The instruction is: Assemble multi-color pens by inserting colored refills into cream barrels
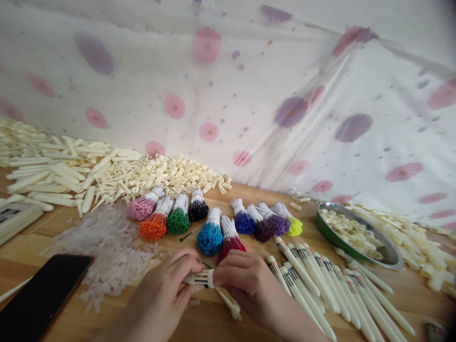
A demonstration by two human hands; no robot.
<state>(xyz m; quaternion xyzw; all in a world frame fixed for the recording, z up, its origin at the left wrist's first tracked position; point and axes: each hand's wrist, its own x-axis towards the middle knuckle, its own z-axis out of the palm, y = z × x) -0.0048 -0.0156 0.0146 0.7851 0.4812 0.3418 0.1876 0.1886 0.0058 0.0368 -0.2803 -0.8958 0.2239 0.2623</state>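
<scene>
My left hand (167,285) and my right hand (245,280) meet low in the middle of the view, both closed on one cream multi-colour pen (200,278) held sideways between them. The left fingers pinch its striped end, the right fingers wrap the other end. A cream pen part (230,305) lies on the wooden table (107,323) just below the pen. Right of my hands lies a row of several assembled pens (327,285). Behind my hands stand bundles of coloured refills, among them a blue bundle (211,233), a red bundle (230,240) and an orange bundle (154,223).
A black phone (42,297) lies at the lower left beside a heap of small clear parts (107,247). Cream barrels (53,175) and small cream parts (178,173) are piled along the back. A green-rimmed metal bowl (322,228) holds cream parts at right. A flowered cloth (249,95) hangs behind.
</scene>
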